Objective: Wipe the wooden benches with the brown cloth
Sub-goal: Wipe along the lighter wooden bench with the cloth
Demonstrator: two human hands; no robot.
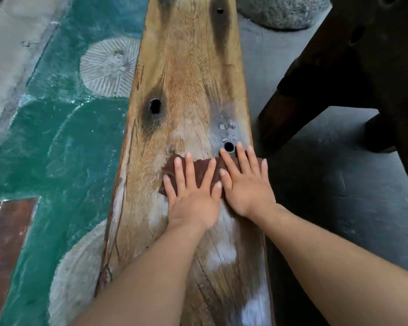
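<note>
Left grip (193,198): fingers straight and spread, pressed flat on the cloth.
Brown cloth (198,168): bunched under both grips, lying across the wooden tabletop (186,78).
Right grip (245,184): fingers straight, flat on the cloth, just beside the left grip.
Small hole (229,146): just beyond the right grip's fingertips.
Step in hand: probably mid-wipe along the plank; long stretch beyond the grips apparently undone.
Next move: likely a push away under even two-handed pressure, cloth kept from snagging on the hole.

Brown cloth (199,171) lies flat, seemingly folded, across the worn wooden bench (189,76).
</note>
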